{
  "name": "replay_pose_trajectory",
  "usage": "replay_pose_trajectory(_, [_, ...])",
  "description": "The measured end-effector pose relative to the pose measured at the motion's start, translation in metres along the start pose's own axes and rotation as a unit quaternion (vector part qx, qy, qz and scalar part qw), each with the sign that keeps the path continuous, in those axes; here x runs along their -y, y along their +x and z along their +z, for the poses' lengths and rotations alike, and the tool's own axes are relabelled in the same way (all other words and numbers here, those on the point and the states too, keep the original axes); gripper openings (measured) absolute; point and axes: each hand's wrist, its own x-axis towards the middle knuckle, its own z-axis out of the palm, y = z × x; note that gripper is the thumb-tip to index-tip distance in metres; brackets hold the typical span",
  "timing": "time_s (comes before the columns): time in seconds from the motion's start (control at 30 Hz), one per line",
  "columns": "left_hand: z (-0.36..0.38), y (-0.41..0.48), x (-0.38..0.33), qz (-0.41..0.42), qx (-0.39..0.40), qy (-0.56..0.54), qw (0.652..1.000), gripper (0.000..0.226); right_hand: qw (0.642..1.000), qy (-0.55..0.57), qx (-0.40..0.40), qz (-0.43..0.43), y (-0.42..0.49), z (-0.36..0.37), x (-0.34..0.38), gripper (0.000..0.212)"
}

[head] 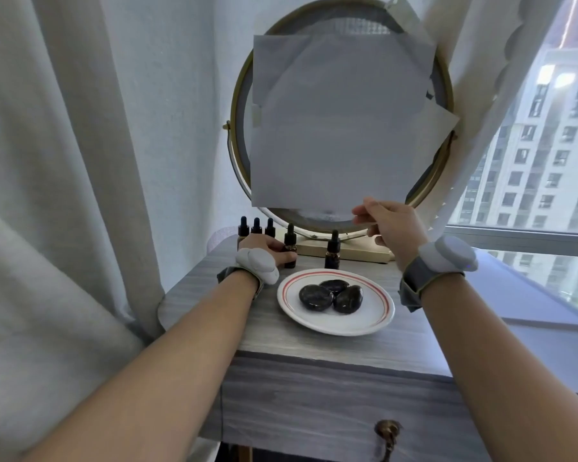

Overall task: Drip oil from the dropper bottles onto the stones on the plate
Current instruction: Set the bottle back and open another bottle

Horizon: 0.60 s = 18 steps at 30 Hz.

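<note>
Head view: my left hand [264,251] grips a dropper bottle [290,235]; right hand [392,225] up at the paper [334,121], pinching or not I cannot tell; stones [331,295] between my wrists.

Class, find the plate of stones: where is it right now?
Head view: the plate sits centre on the grey table, directly in front of the lone dropper bottle, right of the left hand gripping another bottle.

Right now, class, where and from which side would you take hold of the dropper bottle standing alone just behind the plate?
Probably its round glass body, below the black squeeze cap, fingers coming from the right. The lone bottle stands upright; the plate lies in front, the mirror base behind, and the left hand holds its neighbour.
</note>
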Motion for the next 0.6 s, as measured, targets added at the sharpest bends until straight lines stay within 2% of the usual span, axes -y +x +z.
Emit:
replay_pose_trajectory(0.1, [0.001,0.002,-0.001,-0.007,-0.002,0.015,1.000,0.041,1.000,0.006,-0.004,-0.002,0.001,0.000,-0.004,0.032])
replay_pose_trajectory(0.27, [0.003,0.009,0.005,-0.022,0.000,-0.042,0.999,0.036,1.000,0.009,-0.006,-0.003,0.001,-0.001,-0.010,0.033])
replay_pose_trajectory(0.4, [0.004,0.015,0.007,-0.036,-0.011,-0.056,0.998,0.020,1.000,0.012,-0.005,-0.002,0.001,-0.002,-0.013,0.033])
replay_pose_trajectory(0.6, [0.007,0.016,0.005,-0.027,-0.012,0.034,0.999,0.014,1.000,0.016,-0.004,0.023,0.001,-0.004,-0.016,0.033])
